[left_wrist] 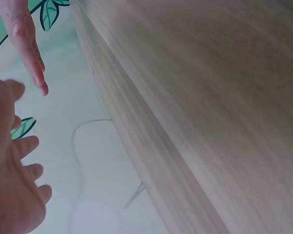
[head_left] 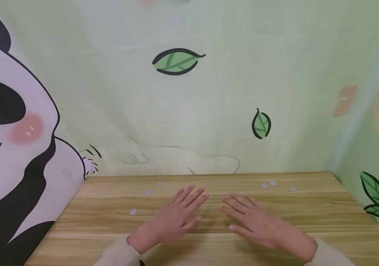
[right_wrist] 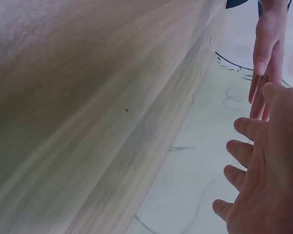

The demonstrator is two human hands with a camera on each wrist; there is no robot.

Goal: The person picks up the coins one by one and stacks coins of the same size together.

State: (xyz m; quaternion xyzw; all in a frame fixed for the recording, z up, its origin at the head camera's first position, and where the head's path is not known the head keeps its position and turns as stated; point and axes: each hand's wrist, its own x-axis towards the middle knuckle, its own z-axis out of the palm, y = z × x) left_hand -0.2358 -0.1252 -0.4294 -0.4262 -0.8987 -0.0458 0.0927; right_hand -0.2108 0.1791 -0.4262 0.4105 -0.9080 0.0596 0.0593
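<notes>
Head view: left hand (head_left: 172,218) and right hand (head_left: 259,223) spread flat, palms down, low over the wooden counter (head_left: 325,218), side by side and just apart, fingertips angled toward each other. Both grips fully open, fingers straight and slightly fanned, nothing held in either. Whether palms actually touch the counter, cannot tell. Pale sleeve cuffs at both wrists, near the counter's front edge. Small round pale dots scattered on the counter: one dot (head_left: 133,211) just beside the left hand on its outer side, another dot (head_left: 148,192) farther toward the counter's back edge, a third (head_left: 160,183) close to that back edge; a pair of dots (head_left: 269,184) beyond the right hand near the back edge, one more (head_left: 293,189) just outward of that pair. No dot touched by either hand. Behind the counter, a green backdrop with a cartoon panda (head_left: 6,122) off the counter's left corner and two printed leaves (head_left: 177,61) above it. Left wrist view: left hand (left_wrist: 12,195) open with fingers loose, right hand's fingertips (left_wrist: 36,73) beyond it, counter surface blurred. Right wrist view: right hand (right_wrist: 263,180) open, fingers spread, left hand (right_wrist: 266,53) straight beyond it, counter edge alongside.
</notes>
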